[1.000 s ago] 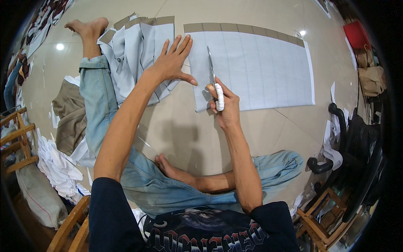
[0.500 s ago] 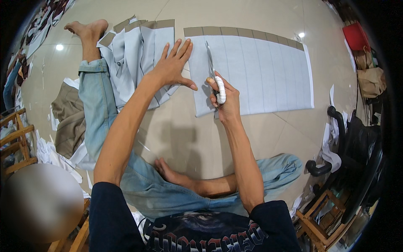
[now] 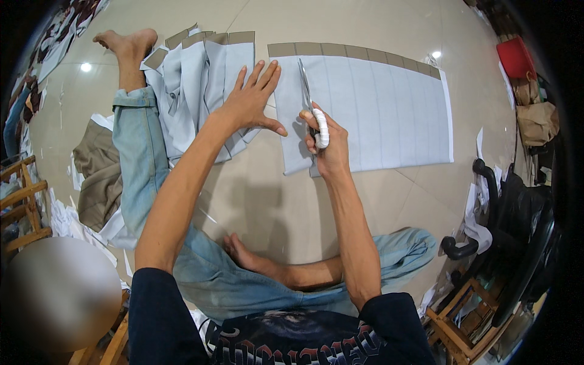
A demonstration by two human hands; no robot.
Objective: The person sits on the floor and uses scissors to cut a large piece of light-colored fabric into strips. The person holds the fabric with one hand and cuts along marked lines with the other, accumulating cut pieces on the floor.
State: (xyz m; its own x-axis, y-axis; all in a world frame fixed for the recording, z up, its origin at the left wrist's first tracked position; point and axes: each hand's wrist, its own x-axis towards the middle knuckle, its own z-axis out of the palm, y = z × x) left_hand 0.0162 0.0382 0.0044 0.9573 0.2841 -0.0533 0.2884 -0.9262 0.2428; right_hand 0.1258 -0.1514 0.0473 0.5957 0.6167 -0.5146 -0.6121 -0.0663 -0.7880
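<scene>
My right hand point(image 3: 328, 143) is closed round scissors point(image 3: 319, 128) with white-wrapped handles. Their long blade points away from me, its tip just below the drab border point(image 3: 371, 56) of a pale, lined cloth or paper panel point(image 3: 389, 115) on the floor. The panel's lower edge is split beneath my wrist. My left hand point(image 3: 246, 103) has its fingers spread, palm down, left of the scissors, at the panel's left edge and beside a heap of pleated pale pieces point(image 3: 182, 97) with drab tops. Whether anything lies under its palm is hidden.
My outstretched leg point(image 3: 137, 140) borders the heap on the left, beside drab fabric point(image 3: 97, 176) and white scraps point(image 3: 70, 219). A wooden chair point(image 3: 24, 194) stands left, near a blurred round patch. At right are a red item point(image 3: 515, 58), paper bag point(image 3: 535, 121), black frame point(image 3: 517, 225) and wooden stool point(image 3: 462, 316).
The scissors have advanced towards the panel's drab border, and the split at the lower edge shows more. My left hand stays spread. The floor scene sits slightly lower in the view.
</scene>
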